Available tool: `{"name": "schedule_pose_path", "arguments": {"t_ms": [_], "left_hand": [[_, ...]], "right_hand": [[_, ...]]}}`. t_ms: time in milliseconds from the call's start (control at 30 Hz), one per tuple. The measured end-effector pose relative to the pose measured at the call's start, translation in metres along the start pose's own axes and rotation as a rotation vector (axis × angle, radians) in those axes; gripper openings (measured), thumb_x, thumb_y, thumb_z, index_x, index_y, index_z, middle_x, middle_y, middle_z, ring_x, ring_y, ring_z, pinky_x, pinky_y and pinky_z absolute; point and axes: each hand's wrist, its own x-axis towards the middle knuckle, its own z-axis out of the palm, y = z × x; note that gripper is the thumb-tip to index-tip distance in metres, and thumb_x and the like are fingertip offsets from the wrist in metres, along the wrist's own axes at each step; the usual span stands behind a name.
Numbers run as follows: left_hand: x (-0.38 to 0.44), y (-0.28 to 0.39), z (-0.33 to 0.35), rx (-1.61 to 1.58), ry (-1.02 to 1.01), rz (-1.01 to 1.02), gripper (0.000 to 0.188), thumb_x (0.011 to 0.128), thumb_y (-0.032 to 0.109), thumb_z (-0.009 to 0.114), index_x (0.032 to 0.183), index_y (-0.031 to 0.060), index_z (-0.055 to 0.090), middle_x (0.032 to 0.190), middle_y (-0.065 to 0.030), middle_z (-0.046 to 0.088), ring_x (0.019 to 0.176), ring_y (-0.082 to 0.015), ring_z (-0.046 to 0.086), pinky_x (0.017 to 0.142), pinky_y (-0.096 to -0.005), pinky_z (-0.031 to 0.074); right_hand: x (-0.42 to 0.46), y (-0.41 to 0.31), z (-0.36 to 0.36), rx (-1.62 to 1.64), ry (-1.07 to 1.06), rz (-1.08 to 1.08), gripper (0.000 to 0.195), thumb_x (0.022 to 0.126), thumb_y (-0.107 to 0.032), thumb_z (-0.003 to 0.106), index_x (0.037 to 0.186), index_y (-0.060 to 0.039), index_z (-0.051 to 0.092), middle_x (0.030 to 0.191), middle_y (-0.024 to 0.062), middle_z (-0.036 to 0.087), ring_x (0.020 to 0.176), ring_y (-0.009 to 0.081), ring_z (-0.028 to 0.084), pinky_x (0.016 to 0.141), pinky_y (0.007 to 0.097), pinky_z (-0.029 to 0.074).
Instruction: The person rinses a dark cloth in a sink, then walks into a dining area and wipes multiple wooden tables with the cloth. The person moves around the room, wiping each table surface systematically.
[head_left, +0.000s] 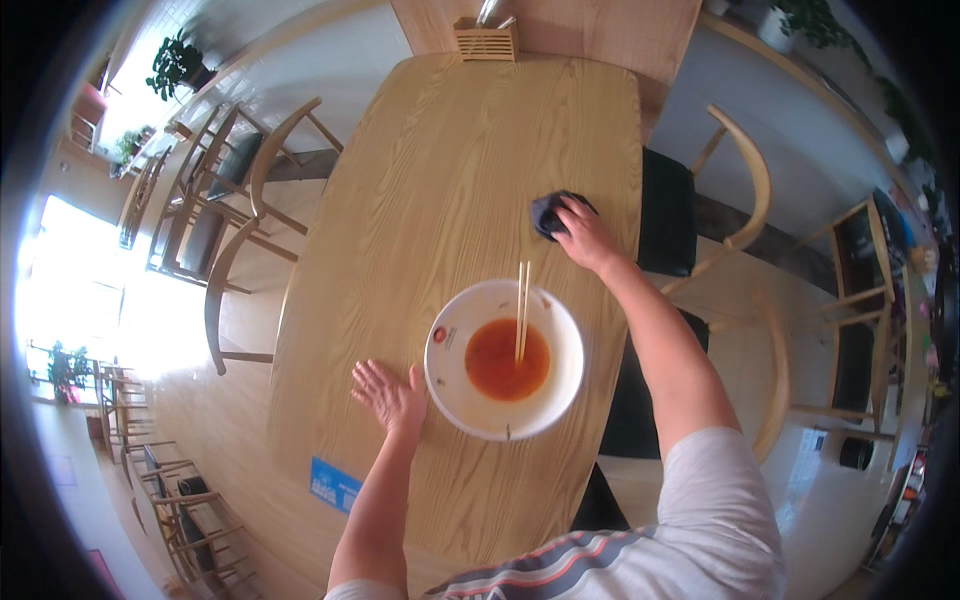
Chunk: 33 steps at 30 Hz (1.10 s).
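Note:
My right hand (577, 229) grips a dark cloth (549, 216) and presses it on the wooden table (450, 172) near its right edge. My left hand (391, 394) rests palm down on the tabletop, fingers apart and holding nothing. Just right of that hand stands a large white bowl (461, 412) with reddish-orange broth (495, 379) in the bottom. A pair of light chopsticks (523, 300) leans in the bowl, the lower tips in the broth and the upper ends past the far rim. Bits of food cling to the bowl's inner wall.
A slatted wooden holder (487, 45) stands at the table's far end against a wooden panel. A blue printed sticker (334, 484) lies at the left near edge. Chairs with curved wooden backs flank the table, including a dark-seated chair (667, 214) on the right and another chair (225, 300) left.

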Motion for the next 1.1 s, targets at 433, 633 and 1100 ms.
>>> {"name": "schedule_pose_path", "arguments": {"t_ms": [433, 633, 1100], "left_hand": [[0.000, -0.009, 0.007, -0.060, 0.052, 0.018, 0.084, 0.083, 0.039, 0.060, 0.142, -0.0029, 0.018, 0.151, -0.0218, 0.013, 0.143, -0.0342, 0.005, 0.114, -0.0500, 0.004], [0.004, -0.009, 0.017, -0.045, 0.100, 0.062, 0.086, 0.080, 0.037, 0.063, 0.142, -0.0019, 0.018, 0.151, -0.0218, 0.014, 0.142, -0.0356, 0.006, 0.114, -0.0506, 0.006], [0.010, 0.006, -0.012, 0.014, 0.098, 0.007, 0.088, 0.083, 0.057, 0.047, 0.142, -0.0028, 0.023, 0.152, -0.0203, 0.012, 0.143, -0.0337, 0.003, 0.114, -0.0497, 0.000]], "right_hand": [[0.224, 0.083, 0.088, -0.092, 0.029, 0.142, 0.040, 0.082, -0.032, 0.064, 0.111, -0.0049, 0.057, 0.126, 0.0156, 0.051, 0.118, 0.0316, 0.048, 0.100, 0.0403, 0.040], [0.249, 0.176, 0.052, -0.275, 0.042, 0.444, 0.035, 0.083, -0.031, 0.063, 0.106, -0.0061, 0.061, 0.113, 0.0162, 0.057, 0.108, 0.0323, 0.055, 0.091, 0.0429, 0.045], [0.107, 0.270, -0.013, -0.177, 0.046, 0.327, 0.050, 0.092, -0.030, 0.054, 0.129, 0.0026, 0.046, 0.134, 0.0232, 0.045, 0.124, 0.0367, 0.042, 0.104, 0.0397, 0.034]]}}
